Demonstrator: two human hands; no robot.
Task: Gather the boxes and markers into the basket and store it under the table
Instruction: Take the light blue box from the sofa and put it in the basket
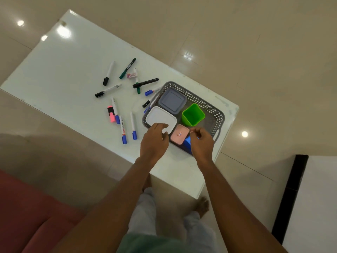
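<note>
A grey perforated basket (206, 105) stands on the white table (54, 73) near its right end. Inside it are a grey lidded box (172, 100), a white lidded box (160, 117), an open green box (193, 115), a small pink box (180, 134) and a blue box (187, 143). My left hand (154, 143) hovers at the white box's near corner, fingers loosely apart. My right hand (201, 143) is over the blue box, fingertips pinched together; I cannot tell if it grips anything. Several markers lie loose on the table left of the basket, among them a pink highlighter (111, 114) and a black marker (145, 82).
A small white and pink eraser box (132, 75) lies among the markers. Beige glossy floor tiles surround the table. A red sofa (27, 216) is at the lower left. A white panel with a black edge (310, 198) stands at the right. My bare feet are under the table's near edge.
</note>
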